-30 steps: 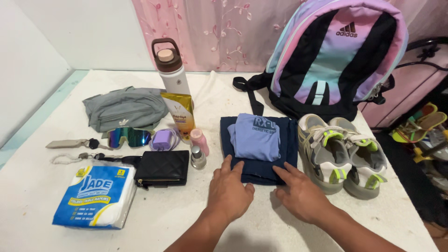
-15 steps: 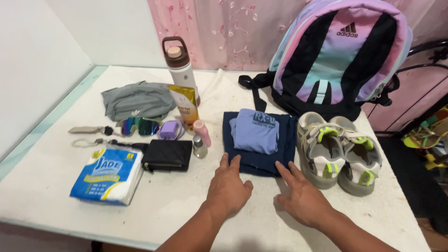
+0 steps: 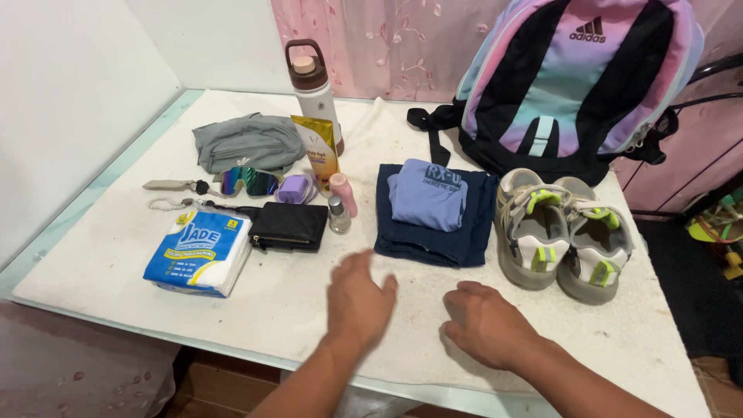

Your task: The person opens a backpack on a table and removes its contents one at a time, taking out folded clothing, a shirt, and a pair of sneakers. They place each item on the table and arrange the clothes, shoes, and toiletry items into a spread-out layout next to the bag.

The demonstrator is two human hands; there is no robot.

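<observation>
My left hand [image 3: 357,303] hovers over the white table [image 3: 279,306], fingers apart and blurred, holding nothing. Resting on the table beside it, my right hand [image 3: 487,325] has its fingers curled down and is also empty. Just beyond both hands lies a folded navy garment [image 3: 464,232] with a folded light-blue shirt [image 3: 428,195] on top. A pair of grey sneakers [image 3: 561,236] with neon-yellow accents stands to the right of the clothes. Neither hand touches the clothes.
A pastel and black backpack [image 3: 576,85] stands at the back right. On the left are a white bottle [image 3: 313,89], yellow pouch [image 3: 317,151], grey pouch [image 3: 248,143], sunglasses [image 3: 248,182], black wallet [image 3: 290,226], blue tissue pack [image 3: 200,251], keys [image 3: 174,186], small bottles [image 3: 340,203].
Both hands have drawn back from the folded navy garment toward the table's near edge. The view has shifted, showing more of the front edge.
</observation>
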